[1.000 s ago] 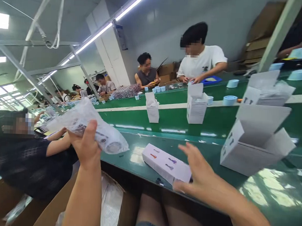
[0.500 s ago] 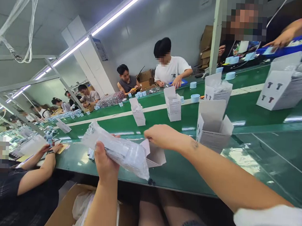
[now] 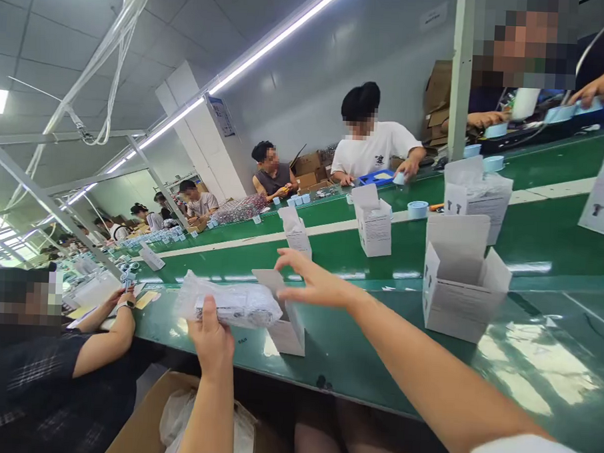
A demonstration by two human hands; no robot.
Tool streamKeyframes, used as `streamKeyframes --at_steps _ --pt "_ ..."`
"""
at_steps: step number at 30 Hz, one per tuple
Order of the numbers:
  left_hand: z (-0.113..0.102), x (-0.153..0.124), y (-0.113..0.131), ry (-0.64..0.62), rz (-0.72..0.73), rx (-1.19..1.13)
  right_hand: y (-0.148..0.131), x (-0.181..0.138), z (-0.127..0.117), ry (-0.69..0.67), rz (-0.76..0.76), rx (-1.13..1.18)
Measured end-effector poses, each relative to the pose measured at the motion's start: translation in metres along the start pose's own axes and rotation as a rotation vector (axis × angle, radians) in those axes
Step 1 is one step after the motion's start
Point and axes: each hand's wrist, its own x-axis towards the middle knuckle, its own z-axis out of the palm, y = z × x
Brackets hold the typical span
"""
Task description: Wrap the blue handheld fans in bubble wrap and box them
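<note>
My left hand (image 3: 212,336) is closed round a package in clear plastic wrap (image 3: 248,305), its thumb lying along the near side. The package is nearly level, and what is inside cannot be made out. Partly hidden behind its right end, a small white carton (image 3: 290,336) stands on the green bench, one flap raised. Over that carton is my right hand (image 3: 312,278), fingers and thumb apart with nothing between them; whether it touches the flap is unclear. Farther right stands a larger open white carton (image 3: 453,300).
Several white cartons, one a filled carton (image 3: 375,226), stand along the green conveyor (image 3: 331,244). A cardboard box (image 3: 144,413) with plastic bags is below the bench edge. A co-worker's arm (image 3: 104,345) is at left; other people sit across the belt.
My right hand has opened its fingers and lifted from the small carton's edge. The package has tipped from slanting down rightward to nearly level. The view has turned slightly left.
</note>
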Motion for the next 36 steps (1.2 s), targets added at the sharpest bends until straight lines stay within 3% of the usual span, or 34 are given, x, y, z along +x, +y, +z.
streamKeyframes --at_steps 4,9,12,17,20,24,26,29,32,34,36 --pt "-0.005 0.001 0.006 0.001 0.017 0.042 0.006 -0.027 0.043 -0.106 0.045 0.084" --pt "0.013 0.005 0.011 0.055 0.112 0.009 0.015 -0.023 0.076 -0.025 0.08 0.082" --pt "0.017 0.011 0.013 -0.114 0.248 0.145 0.02 -0.019 0.074 -0.021 0.078 0.12" --pt "0.003 0.015 0.009 -0.605 0.562 0.558 0.022 -0.017 0.072 -0.044 0.116 0.077" --pt "0.008 0.016 0.009 -0.875 0.604 0.67 0.021 -0.017 0.076 -0.013 0.087 0.074" --pt "0.021 0.022 0.009 -0.943 0.372 0.846 0.023 -0.017 0.078 -0.01 0.094 0.102" --pt "0.02 0.022 0.01 -1.046 0.329 1.021 0.026 -0.017 0.079 -0.023 0.081 0.111" --pt "0.011 0.01 0.012 -1.244 0.409 1.312 0.033 -0.018 0.083 -0.03 0.044 0.126" --pt "0.005 -0.008 0.014 -1.308 0.49 1.46 0.041 -0.022 0.089 -0.063 -0.024 0.17" --pt "0.001 -0.015 0.016 -1.288 0.547 1.425 0.044 -0.024 0.093 -0.084 -0.031 0.199" --pt "-0.012 -0.013 0.019 -1.144 0.601 1.31 0.047 -0.022 0.094 -0.082 -0.001 0.222"
